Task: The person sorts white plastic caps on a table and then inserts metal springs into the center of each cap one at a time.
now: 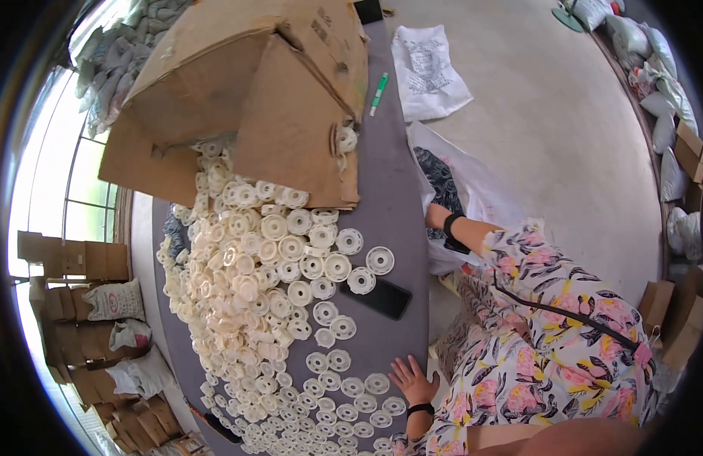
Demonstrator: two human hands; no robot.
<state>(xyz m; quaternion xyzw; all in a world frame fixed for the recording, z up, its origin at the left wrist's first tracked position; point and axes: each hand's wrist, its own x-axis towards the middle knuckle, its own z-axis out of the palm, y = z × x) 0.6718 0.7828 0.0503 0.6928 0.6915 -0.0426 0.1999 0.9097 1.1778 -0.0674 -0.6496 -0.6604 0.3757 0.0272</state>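
Observation:
My left hand (414,382) rests on the grey tabletop near its edge, fingers spread and empty, beside several loose cream-coloured plastic wheel-like discs (376,383). A dark band circles its wrist. My right hand (437,216) reaches down past the table edge at the mouth of a white sack (484,182); its fingers are hidden. Dark ring-shaped parts (435,173) fill the sack. A large heap of the cream discs (245,262) covers much of the table, spilling from a tipped cardboard box (291,114). A black phone (386,300) lies partly under the nearest discs.
A green marker (379,94) lies on the table's far right side. On the floor beyond is a flat white sack (430,72). Cardboard boxes (78,258) and stuffed sacks (116,301) are stacked at left. More bags and boxes (657,304) line the right wall.

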